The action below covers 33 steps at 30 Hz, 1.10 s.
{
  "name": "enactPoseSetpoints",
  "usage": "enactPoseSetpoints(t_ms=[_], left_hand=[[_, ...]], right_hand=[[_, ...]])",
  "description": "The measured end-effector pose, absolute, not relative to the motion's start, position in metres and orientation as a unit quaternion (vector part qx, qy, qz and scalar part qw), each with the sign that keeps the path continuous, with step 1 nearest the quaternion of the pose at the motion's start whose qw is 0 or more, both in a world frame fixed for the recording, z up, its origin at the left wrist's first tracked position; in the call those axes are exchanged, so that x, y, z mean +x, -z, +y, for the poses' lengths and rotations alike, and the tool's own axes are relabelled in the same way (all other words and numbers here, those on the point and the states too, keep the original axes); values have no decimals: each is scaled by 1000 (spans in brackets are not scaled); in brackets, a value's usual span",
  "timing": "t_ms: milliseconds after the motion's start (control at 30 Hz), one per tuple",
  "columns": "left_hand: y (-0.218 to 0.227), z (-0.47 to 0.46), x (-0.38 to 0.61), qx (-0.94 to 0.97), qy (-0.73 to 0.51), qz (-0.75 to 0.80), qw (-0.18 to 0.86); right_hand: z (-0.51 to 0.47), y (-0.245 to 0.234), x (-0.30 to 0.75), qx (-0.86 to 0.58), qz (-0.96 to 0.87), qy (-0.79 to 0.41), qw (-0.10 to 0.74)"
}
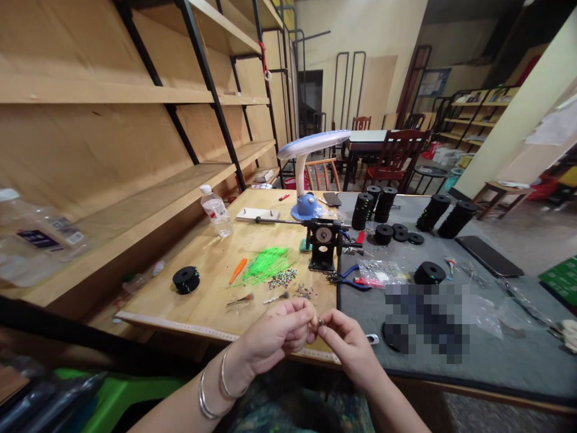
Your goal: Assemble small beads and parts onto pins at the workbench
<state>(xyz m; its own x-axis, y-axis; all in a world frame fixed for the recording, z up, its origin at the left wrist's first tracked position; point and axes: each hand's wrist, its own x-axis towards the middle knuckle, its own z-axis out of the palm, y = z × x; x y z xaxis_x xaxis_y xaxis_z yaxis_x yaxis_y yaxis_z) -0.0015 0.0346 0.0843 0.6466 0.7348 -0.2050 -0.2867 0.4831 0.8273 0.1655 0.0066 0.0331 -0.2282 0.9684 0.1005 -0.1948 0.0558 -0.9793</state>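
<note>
My left hand and my right hand meet over the table's front edge, their fingertips almost touching. Thumb and forefinger of the right hand pinch a tiny dark piece, too small to name. The left fingers are curled closed beside it; whatever they grip is hidden. Just beyond the hands lie small metal bits and a heap of coloured beads. Bright green thin strands are spread behind the beads, with an orange pointed tool to their left.
A black hand-crank device stands mid-table before a blue-and-white lamp. Blue-handled pliers lie beside it. Black spools stand on the grey mat. A plastic bottle and another black spool are at left.
</note>
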Motion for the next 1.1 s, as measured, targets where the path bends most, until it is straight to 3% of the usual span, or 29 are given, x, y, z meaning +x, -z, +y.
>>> enactPoseSetpoints(t_ms=[1100], left_hand=[[-83,35,-5,399,-333,286,805]], right_hand=[[9,-34,165,-418,-487,-576,506]])
